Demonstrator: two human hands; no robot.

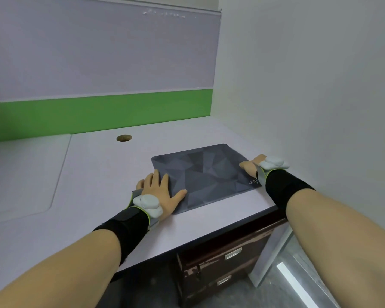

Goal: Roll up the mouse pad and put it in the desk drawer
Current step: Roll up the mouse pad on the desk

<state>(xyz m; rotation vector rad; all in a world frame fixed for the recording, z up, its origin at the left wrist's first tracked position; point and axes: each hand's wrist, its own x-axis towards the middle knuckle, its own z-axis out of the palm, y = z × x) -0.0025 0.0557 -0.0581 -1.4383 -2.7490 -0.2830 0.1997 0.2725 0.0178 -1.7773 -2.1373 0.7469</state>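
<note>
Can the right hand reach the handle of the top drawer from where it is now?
Probably yes. The right hand rests on the mouse pad near the desk edge, and the top drawer handle sits just below that edge, with nothing visible between them.

Pale desk (102, 174) (cable hole at back), grey mouse pad (207, 174) flat

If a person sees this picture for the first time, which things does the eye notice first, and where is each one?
First comes the dark grey mouse pad, lying flat and unrolled near the desk's front right corner. The left hand lies flat on its near left corner and the right hand is at its right edge, both with white devices strapped on. Behind, a bright green band runs along the partition, and brown drawers sit shut under the desk.
</note>
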